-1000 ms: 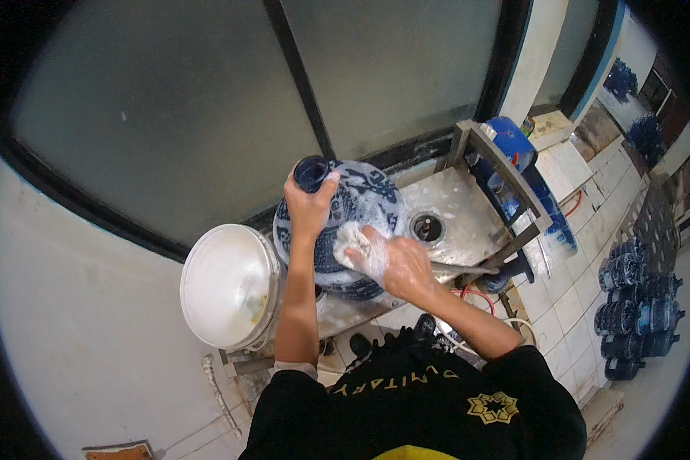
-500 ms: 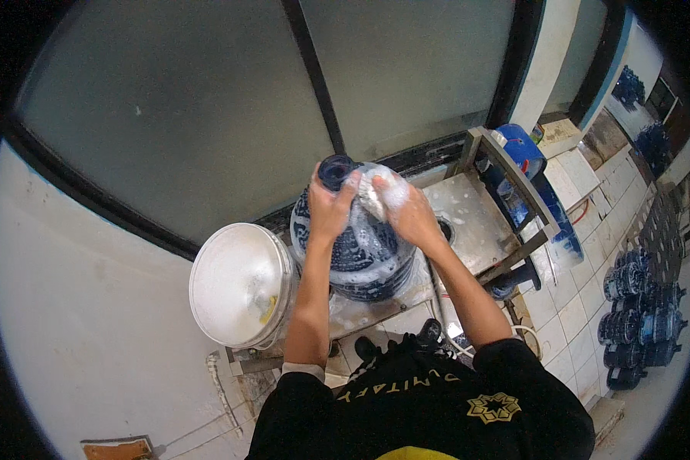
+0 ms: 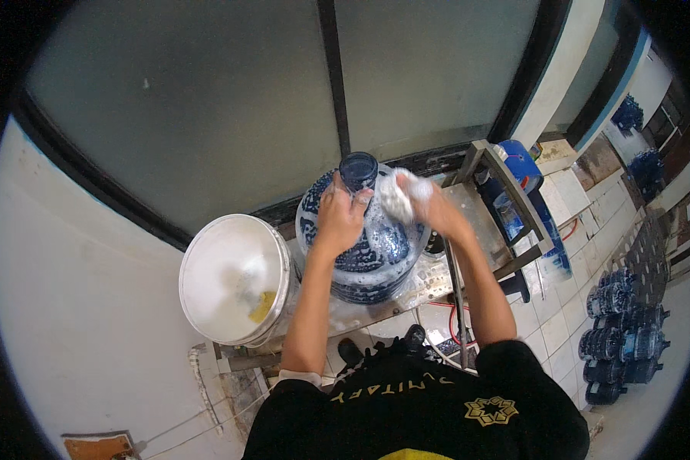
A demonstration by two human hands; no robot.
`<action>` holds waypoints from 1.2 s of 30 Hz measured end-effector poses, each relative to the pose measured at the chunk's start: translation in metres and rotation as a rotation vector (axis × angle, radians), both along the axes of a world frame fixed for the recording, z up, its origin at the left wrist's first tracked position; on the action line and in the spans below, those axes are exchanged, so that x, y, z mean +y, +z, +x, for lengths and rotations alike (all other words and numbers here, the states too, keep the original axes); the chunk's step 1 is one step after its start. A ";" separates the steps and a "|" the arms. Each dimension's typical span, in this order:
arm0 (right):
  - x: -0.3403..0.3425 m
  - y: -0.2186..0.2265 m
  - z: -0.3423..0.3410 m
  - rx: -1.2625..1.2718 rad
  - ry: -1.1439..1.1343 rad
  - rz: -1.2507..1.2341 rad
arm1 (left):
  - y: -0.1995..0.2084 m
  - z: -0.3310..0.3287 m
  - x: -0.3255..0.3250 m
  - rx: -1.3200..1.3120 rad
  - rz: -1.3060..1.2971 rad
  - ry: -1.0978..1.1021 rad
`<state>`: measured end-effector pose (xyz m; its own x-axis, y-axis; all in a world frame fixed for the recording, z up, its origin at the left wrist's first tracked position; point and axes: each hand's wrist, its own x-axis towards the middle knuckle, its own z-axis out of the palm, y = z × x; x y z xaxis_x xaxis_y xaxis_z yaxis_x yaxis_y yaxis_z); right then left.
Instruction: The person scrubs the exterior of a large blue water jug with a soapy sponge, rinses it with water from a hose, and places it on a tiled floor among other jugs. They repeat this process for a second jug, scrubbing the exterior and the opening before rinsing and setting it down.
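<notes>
A large blue water jug (image 3: 364, 285) stands upright on a wet metal bench, its shoulder streaked with white foam. My left hand (image 3: 340, 221) grips it at the base of its dark neck (image 3: 359, 170), with the thumb on the near side. Closed around a white, sudsy wad (image 3: 395, 201), perhaps a cloth, my right hand (image 3: 438, 211) is over the right side of the jug's shoulder. Foam hides part of the wad and the fingertips, and motion blurs them slightly.
Left of the jug, a white bucket (image 3: 230, 253) contains cloudy water and a yellow sponge (image 3: 263, 307). A metal frame (image 3: 514, 192) rises at the right, beside a blue container (image 3: 523, 162). Several blue jugs (image 3: 625, 337) are stacked farther right. A frosted window (image 3: 199, 100) stands behind.
My right hand has moved the white wad away from the neck toward the right of the jug's shoulder. My left hand stays at the neck. The whole view has shifted slightly.
</notes>
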<state>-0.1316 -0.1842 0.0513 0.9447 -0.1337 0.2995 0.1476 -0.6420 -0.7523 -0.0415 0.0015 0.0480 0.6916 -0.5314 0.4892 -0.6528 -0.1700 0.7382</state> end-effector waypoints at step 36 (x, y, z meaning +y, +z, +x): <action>0.021 0.000 -0.041 -0.356 -0.489 -0.545 | 0.034 -0.027 -0.055 0.093 -0.411 0.078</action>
<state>-0.1730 -0.1631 0.0517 0.6534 -0.2553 0.7127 -0.0731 -0.9583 -0.2762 -0.0681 -0.0532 0.0822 0.7730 -0.2498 0.5832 -0.5773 0.1046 0.8098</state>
